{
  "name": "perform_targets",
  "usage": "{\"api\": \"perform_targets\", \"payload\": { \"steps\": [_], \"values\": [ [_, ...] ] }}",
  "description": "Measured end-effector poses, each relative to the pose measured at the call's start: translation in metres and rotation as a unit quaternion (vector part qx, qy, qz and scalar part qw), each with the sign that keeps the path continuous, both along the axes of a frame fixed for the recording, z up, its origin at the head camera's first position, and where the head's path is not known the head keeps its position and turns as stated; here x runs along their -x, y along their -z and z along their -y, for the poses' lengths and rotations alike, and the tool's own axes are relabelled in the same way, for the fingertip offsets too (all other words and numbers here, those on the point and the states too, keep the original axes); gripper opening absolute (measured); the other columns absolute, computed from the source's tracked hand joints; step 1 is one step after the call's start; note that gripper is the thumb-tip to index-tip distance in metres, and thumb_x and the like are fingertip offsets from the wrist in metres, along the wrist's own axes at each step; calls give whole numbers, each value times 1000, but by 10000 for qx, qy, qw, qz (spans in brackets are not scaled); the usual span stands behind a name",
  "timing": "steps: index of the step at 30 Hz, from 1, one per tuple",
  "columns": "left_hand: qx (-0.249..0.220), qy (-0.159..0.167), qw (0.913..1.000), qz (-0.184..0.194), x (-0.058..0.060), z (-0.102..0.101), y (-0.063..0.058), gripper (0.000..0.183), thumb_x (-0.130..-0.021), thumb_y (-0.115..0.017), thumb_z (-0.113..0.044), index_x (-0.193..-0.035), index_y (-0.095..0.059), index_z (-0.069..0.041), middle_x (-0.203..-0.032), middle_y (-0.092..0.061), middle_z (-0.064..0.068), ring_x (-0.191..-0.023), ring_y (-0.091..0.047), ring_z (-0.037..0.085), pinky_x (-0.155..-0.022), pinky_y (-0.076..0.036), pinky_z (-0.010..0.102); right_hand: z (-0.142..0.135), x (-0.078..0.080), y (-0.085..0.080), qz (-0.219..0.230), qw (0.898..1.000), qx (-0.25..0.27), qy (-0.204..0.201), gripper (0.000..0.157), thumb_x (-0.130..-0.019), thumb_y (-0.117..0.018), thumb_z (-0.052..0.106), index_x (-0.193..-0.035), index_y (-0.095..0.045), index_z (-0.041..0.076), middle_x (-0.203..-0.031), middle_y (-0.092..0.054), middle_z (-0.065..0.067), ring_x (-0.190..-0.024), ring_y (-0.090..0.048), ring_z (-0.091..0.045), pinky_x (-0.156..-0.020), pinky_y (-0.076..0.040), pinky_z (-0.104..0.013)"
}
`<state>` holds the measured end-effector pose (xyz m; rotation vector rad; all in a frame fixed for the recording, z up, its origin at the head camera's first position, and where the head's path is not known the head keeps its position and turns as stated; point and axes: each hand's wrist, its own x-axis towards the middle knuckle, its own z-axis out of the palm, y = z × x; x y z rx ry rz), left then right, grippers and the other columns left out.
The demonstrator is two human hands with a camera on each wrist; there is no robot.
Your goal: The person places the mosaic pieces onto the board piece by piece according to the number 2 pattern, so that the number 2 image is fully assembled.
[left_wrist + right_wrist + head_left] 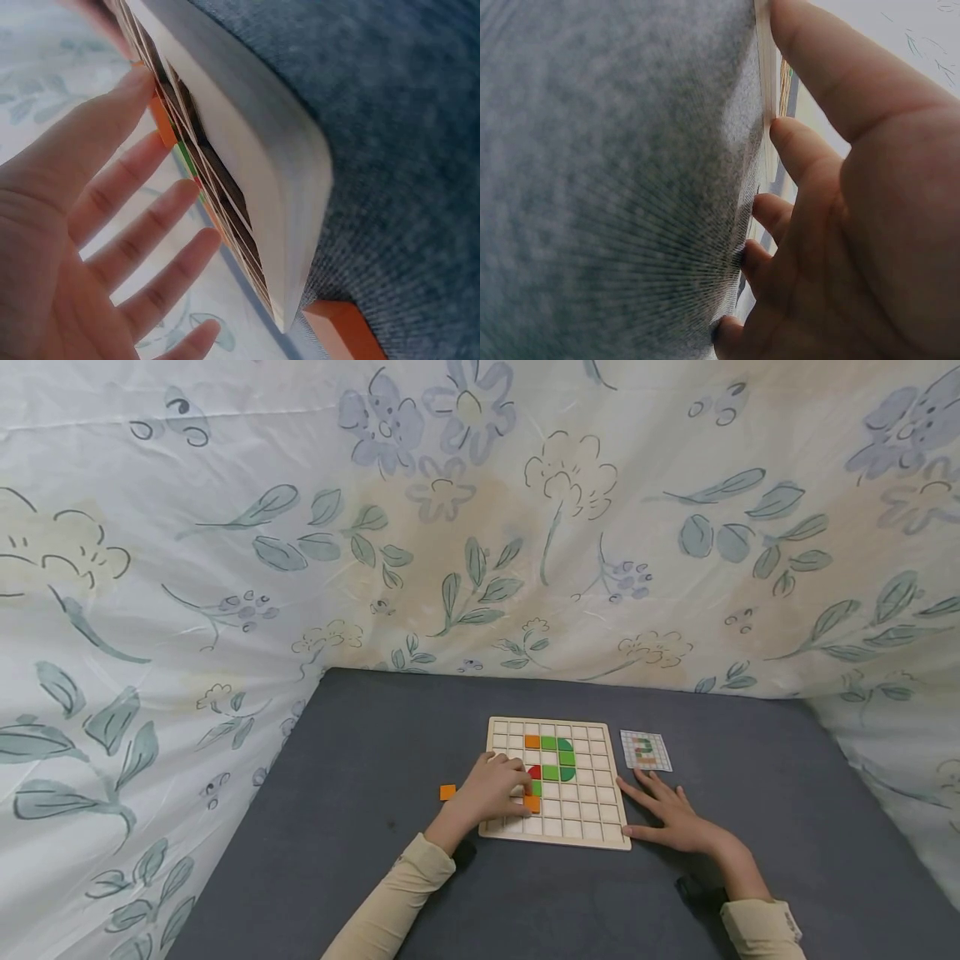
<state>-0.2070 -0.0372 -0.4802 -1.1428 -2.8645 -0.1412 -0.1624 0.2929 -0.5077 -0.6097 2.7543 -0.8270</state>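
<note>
A wooden grid board (pixel 592 844) lies on the dark table with orange, green and red tiles in some of its squares. Over its left part, my left hand (pixel 491 789) pinches an orange square tile (pixel 532 804) at the lower end of the coloured shape, thumb and index fingertip at its edges. In the left wrist view this orange tile (pixel 161 122) sits by the thumb tip, the other fingers spread out. My right hand (pixel 678 818) rests beside the board with fingers spread, its thumb and index fingertip touching the board's right edge (pixel 767 67).
A loose orange tile (pixel 447 792) lies on the table left of the board. Right of the board is a small pattern card (pixel 664 760) with a coloured figure, just beyond the right fingertips. Flowered cloth (pixel 480 635) hangs behind and at both sides of the table.
</note>
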Motion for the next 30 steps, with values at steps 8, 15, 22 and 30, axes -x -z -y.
{"api": "perform_targets", "payload": {
  "steps": [8,15,22,30],
  "values": [
    [-102,-24,9999,101,0,2,1,28,-71,-73,-54,-89,-69,-33,-103,-61,-10,-98,-54,15,-99,-37,49,0,0,-3,107,9999,-129,15,76,-83,-65,42,-146,-31,17,-150,-13,-29,-134,-5,-55,-96,4,-74],
    [-108,-3,9999,69,3,4,4,24,-72,-72,-52,-87,-69,-34,-103,-61,-11,-98,-55,14,-99,-37,48,1,0,-2,102,9999,-113,37,76,-83,-65,42,-146,-31,16,-150,-13,-29,-134,-4,-55,-96,4,-74],
    [-102,16,9997,233,2,4,2,24,-74,-71,-52,-89,-70,-33,-104,-61,-10,-99,-54,14,-99,-37,46,2,0,-3,105,9999,-81,26,76,-83,-66,41,-146,-32,15,-150,-13,-29,-134,-4,-55,-96,4,-74],
    [-318,-21,9991,275,3,11,4,22,-75,-71,-48,-91,-70,-33,-101,-60,-11,-96,-54,13,-99,-38,45,2,0,-3,91,9999,-66,5,76,-83,-66,40,-146,-31,15,-149,-13,-29,-134,-4,-55,-96,4,-75]
  ]
}}
